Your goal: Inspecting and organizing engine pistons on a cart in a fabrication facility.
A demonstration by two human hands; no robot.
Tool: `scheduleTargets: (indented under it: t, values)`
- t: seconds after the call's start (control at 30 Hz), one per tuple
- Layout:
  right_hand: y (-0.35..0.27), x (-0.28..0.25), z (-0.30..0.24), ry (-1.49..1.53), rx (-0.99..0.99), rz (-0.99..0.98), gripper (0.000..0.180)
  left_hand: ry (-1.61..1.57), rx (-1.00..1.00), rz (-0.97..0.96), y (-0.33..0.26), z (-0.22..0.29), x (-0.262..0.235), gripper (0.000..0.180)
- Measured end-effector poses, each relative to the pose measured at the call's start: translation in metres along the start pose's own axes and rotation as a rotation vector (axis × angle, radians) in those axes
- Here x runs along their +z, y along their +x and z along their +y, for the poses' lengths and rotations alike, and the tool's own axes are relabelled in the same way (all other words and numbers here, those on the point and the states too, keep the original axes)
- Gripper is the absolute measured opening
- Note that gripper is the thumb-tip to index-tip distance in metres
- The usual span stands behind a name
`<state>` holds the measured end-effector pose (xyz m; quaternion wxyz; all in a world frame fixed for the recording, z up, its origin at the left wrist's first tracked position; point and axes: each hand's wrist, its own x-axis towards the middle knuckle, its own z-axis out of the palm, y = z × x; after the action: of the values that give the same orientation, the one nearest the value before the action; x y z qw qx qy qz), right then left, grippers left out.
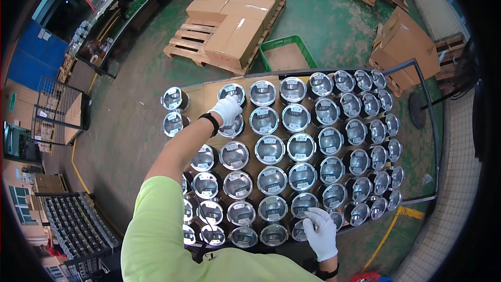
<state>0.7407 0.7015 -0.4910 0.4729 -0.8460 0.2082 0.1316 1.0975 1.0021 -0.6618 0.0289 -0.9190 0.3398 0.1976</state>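
Rows of silver metal pistons [270, 149] with dark sides stand on a brown-sheeted table, their hollow ends up. My left hand [226, 110], in a white glove with a black wristband, reaches over the far left part. Its fingers are bent down onto the near rim of a piston [231, 92] in the farthest row, and its wrist is above another piston [233, 127]. My right hand [320, 233], also white-gloved, hovers at the near edge with fingers apart and loosely curved. It partly covers a piston [299, 231], with nothing visible in its grasp.
Beyond the table are a wooden pallet [190, 40] bearing cardboard boxes [235, 39] and a green crate [288, 42]. A black metal frame [434, 141] rises at the table's right end. More cartons [404, 44] stand far right. A rack of parts [78, 224] stands lower left.
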Motion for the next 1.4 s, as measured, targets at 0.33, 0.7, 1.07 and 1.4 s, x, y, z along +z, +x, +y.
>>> scheduleTargets:
  t: [0.33, 0.7, 1.07, 1.4]
  values:
    - [-0.002, 0.002, 0.000, -0.145, -0.216, -0.027, 0.021, -0.088, -0.151, 0.085, 0.009, 0.008, 0.013, 0.032]
    - [-0.039, 0.015, -0.028, -0.240, -0.444, -0.218, 0.023, -0.278, 0.001, 0.478, -0.152, 0.036, -0.063, 0.052]
    - [-0.157, 0.078, -0.094, -0.254, -0.970, -0.853, 0.029, -0.448, -0.856, 0.700, -0.686, 0.286, -0.054, 0.036]
    - [-0.449, 0.249, -0.074, -0.358, -1.668, -1.418, 0.023, -0.519, -1.849, 1.006, -0.922, 0.706, 0.066, 0.037]
